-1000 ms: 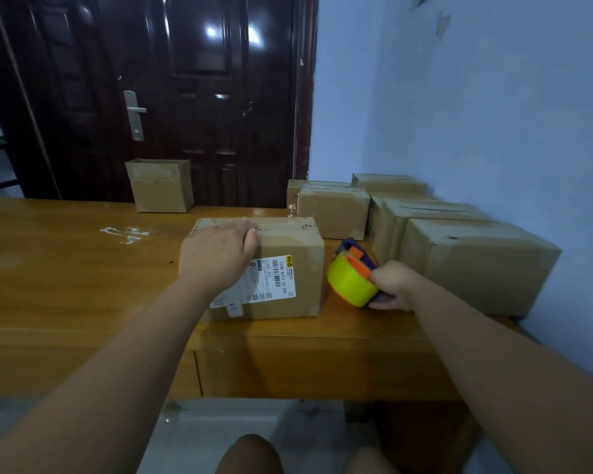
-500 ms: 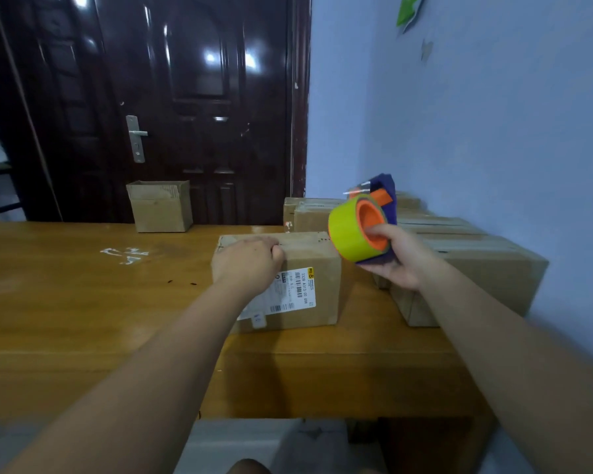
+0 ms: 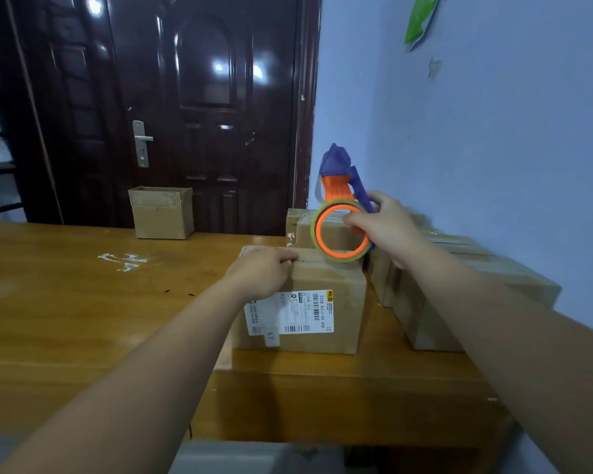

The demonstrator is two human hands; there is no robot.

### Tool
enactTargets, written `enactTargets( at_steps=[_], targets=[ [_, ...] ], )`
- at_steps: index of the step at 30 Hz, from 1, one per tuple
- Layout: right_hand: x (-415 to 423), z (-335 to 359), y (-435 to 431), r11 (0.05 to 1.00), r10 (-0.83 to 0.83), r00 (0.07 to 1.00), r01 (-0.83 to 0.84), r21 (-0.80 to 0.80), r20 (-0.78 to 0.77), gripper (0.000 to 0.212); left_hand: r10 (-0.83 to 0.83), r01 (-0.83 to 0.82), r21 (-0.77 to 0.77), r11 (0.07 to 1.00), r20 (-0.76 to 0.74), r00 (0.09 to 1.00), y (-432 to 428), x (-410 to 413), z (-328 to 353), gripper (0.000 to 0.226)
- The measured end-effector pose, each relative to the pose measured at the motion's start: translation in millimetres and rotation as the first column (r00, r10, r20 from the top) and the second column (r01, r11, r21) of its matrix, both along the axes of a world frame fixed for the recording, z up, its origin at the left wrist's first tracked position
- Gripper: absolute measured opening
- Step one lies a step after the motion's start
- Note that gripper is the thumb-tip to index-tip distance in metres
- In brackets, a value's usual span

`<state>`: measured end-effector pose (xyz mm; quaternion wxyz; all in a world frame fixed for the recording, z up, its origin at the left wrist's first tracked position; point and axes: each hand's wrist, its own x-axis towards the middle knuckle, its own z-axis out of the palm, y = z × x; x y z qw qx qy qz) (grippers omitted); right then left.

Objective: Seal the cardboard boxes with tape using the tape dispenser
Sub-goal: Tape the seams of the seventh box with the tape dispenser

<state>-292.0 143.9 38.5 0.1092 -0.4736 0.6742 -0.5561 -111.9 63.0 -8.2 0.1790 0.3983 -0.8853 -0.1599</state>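
Tape dispenser [image 3: 342, 213] raised, right hand [image 3: 387, 227] gripping | left hand [image 3: 262, 272] curled on box [image 3: 302, 302]

The small print on the white shipping label [image 3: 290, 313] is too fine to read. The left hand [image 3: 261, 277] covers the near-left top corner of the labelled brown cardboard box [image 3: 322, 275] — whether its seam is taped cannot be told. The right hand [image 3: 387, 229] and forearm hide much of the row of brown cardboard boxes along the wall [image 3: 514, 278]. The wooden bench [image 3: 48, 302] runs off the left edge.
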Motion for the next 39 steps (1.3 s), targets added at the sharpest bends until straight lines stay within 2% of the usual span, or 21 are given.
enactTargets(
  at_steps=[1, 3, 5, 6, 9, 11, 14, 17, 23, 25, 29, 31, 35, 39],
  targets=[
    [0.7, -1.7, -2.2, 1.000, -0.014, 0.997, 0.014, 0.001, -0.070, 0.042, -0.001, 0.003, 0.047, 0.999, -0.047, 0.999, -3.2, -0.3, -0.3, 0.038],
    [2.7, -6.4, -6.1, 0.999, -0.032, 0.968, 0.032, -0.003, -0.251, 0.044, 0.031, 0.020, 0.175, 0.984, -0.287, 0.957, -6.4, -0.1, 1.0, 0.036],
    [5.5, -11.9, -10.3, 1.000, 0.008, 0.922, 0.000, 0.021, -0.387, 0.050, 0.108, 0.106, 0.328, 0.939, -0.572, 0.813, -2.1, 2.7, 7.0, 0.042],
    [7.3, -13.0, -11.8, 0.999, 0.043, 0.909, -0.028, 0.042, -0.414, 0.052, 0.143, 0.157, 0.380, 0.911, -0.651, 0.745, -0.4, 3.8, 9.9, 0.050],
    [9.1, -10.3, -17.2, 0.994, 0.087, 0.858, -0.041, 0.102, -0.505, 0.052, 0.228, 0.232, 0.461, 0.857, -0.742, 0.630, 5.4, 1.1, 13.0, 0.081],
    [8.9, -6.5, -20.0, 0.990, 0.104, 0.825, -0.034, 0.134, -0.556, 0.052, 0.311, 0.263, 0.508, 0.820, -0.783, 0.539, 7.9, -5.2, 12.4, 0.089],
    [10.1, -4.2, -22.4, 0.985, 0.131, 0.764, -0.029, 0.169, -0.632, 0.052, 0.445, 0.260, 0.569, 0.780, -0.797, 0.409, 9.3, -14.5, 13.1, 0.082],
    [13.9, -2.4, -24.4, 0.984, 0.147, 0.728, -0.040, 0.172, -0.670, 0.053, 0.552, 0.137, 0.609, 0.781, -0.777, 0.301, 5.7, -18.2, 14.9, 0.059],
    [18.9, 1.3, -24.1, 0.977, 0.194, 0.760, -0.093, 0.191, -0.621, 0.053, 0.619, 0.076, 0.656, 0.751, -0.740, 0.264, 1.8, -11.4, 17.1, 0.011],
    [20.3, 4.2, -21.9, 0.971, 0.225, 0.783, -0.131, 0.200, -0.579, 0.053, 0.585, 0.021, 0.621, 0.783, -0.748, 0.315, -2.2, -4.1, 17.7, 0.015],
    [24.9, 9.6, -20.4, 0.959, 0.274, 0.790, -0.179, 0.222, -0.548, 0.060, 0.469, -0.135, 0.464, 0.875, -0.746, 0.473, -8.6, 9.1, 18.3, 0.014],
    [28.1, 9.9, -22.0, 0.951, 0.297, 0.796, -0.199, 0.235, -0.527, 0.065, 0.444, -0.176, 0.416, 0.892, -0.734, 0.513, -13.2, 13.5, 16.5, 0.013],
    [35.3, 7.6, -25.5, 0.942, 0.329, 0.829, -0.258, 0.212, -0.451, 0.071, 0.553, -0.094, 0.568, 0.818, -0.729, 0.404, -16.4, 19.0, 8.4, 0.012],
    [44.8, -9.4, -31.5, 0.938, 0.347, 0.891, -0.334, 0.095, -0.294, 0.059, 0.702, 0.045, 0.735, 0.677, -0.663, 0.261, -23.6, 25.2, -1.1, 0.007]
  ],
)
